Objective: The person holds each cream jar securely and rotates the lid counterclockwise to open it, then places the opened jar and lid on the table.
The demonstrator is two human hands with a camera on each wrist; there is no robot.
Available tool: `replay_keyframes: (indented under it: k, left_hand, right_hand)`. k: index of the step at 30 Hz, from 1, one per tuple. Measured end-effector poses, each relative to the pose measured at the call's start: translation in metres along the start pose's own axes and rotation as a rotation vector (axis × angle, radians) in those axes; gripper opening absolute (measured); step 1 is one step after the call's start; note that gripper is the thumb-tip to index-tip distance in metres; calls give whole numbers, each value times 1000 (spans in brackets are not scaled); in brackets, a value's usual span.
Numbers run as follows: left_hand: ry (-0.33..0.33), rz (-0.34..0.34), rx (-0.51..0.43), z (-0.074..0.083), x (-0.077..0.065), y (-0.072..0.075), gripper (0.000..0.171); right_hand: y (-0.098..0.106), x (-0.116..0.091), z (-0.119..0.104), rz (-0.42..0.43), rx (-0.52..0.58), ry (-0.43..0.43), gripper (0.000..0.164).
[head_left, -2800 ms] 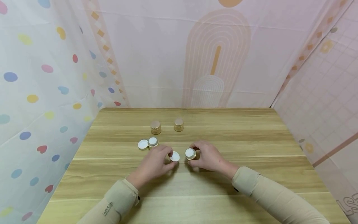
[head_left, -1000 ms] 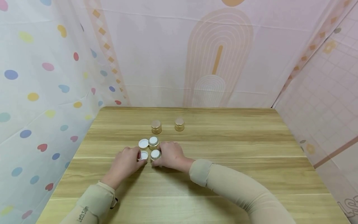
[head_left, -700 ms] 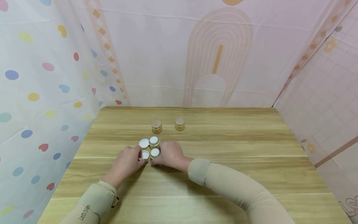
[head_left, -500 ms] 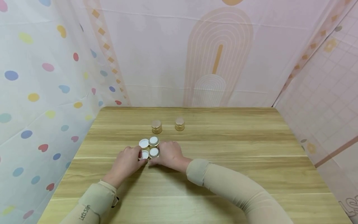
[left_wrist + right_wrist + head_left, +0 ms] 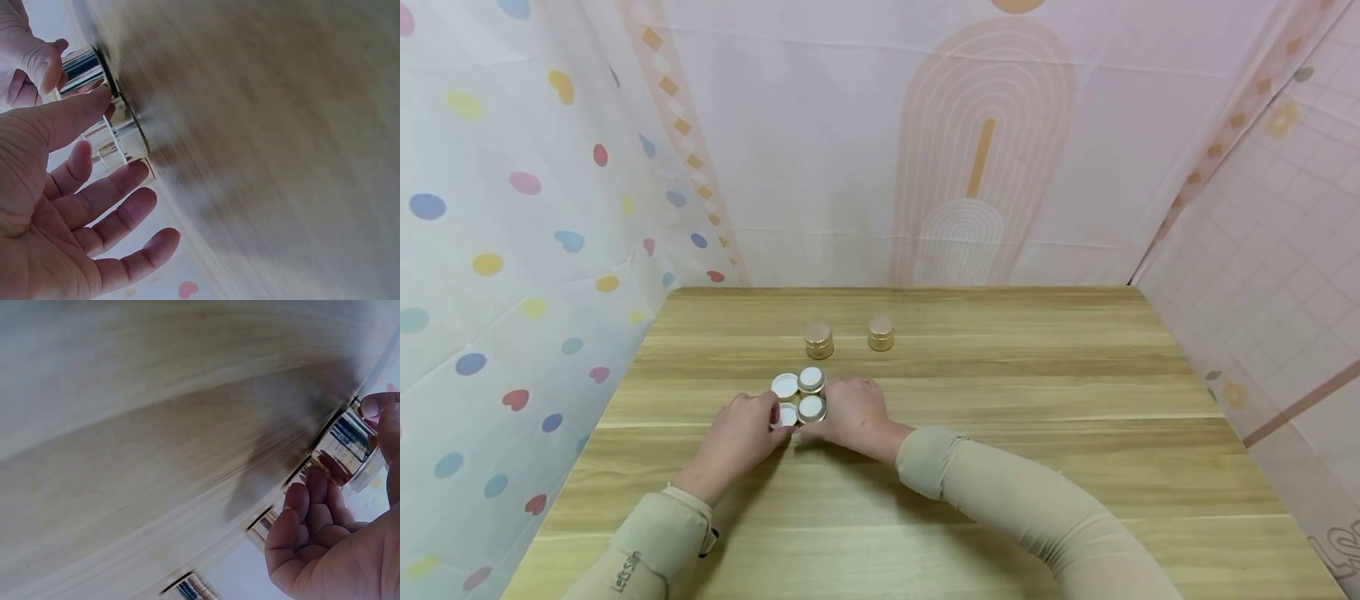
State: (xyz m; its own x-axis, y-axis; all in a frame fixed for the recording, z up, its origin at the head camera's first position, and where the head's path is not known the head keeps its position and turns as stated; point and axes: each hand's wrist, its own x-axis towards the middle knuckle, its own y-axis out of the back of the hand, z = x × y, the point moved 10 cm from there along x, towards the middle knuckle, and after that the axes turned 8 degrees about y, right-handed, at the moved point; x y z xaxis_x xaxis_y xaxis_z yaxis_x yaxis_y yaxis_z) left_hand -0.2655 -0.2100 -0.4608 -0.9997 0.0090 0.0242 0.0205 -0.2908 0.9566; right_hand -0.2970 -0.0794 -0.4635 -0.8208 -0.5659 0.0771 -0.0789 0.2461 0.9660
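Observation:
My left hand [image 5: 737,433] pinches a gold lid [image 5: 787,415] between thumb and index finger; it lies with its white inside up. In the left wrist view its other fingers are spread. My right hand [image 5: 857,414] grips a small gold cosmetic jar [image 5: 812,407], unlidded with a white top, thumb in front and fingers behind. The jar stands upright, right beside the lid. Behind these, a second upturned lid [image 5: 785,384] lies next to a second unlidded jar [image 5: 812,378], making a tight two-by-two group. The right wrist view shows the gripped jar's shiny side [image 5: 344,447].
Two gold jars with their lids on, a left one [image 5: 818,341] and a right one [image 5: 881,333], stand farther back on the wooden table [image 5: 1037,400]. Patterned curtains [image 5: 805,150] hang behind and along both sides.
Both hands have moved left, bringing the lid and the jar in front of the second pair. Over the last second my right hand slides the jar a little left, up to the lid.

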Motion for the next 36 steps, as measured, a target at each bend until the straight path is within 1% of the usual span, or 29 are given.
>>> replay_keyframes:
  k: [6,12,15,17,21,25,27,30,34,36]
  left_hand:
    - [22,-36,-36,-5,-1,0,35]
    - [33,-57,-42,-7,-5,4,36]
    - [26,-38,-43,-6,-8,9,36]
    - [18,-14,-49,-5,-11,13,35]
    - [-28,49,-62,4,-16,23,32]
    - [-98,87,-63,21,-24,27,29]
    - [-123,83,-75,29,-28,27,27]
    - [-154,73,-95,38,-32,26,25]
    - [-186,77,-116,47,-36,25,25]
    - [-188,74,-123,49,-36,23,26]
  right_hand:
    - [-4,-2,7,-18,83,-21,62]
    - [0,-6,18,-24,114,-49,71]
    - [4,-6,25,-18,158,-73,71]
    - [7,-6,30,-7,195,-93,69]
    - [14,-1,43,35,287,-137,61]
    - [19,9,51,77,396,-152,55]
    - [20,16,52,81,426,-143,53]
    - [18,28,53,71,440,-139,54]
    - [15,43,54,64,469,-165,58]
    - [13,49,56,66,495,-185,61]
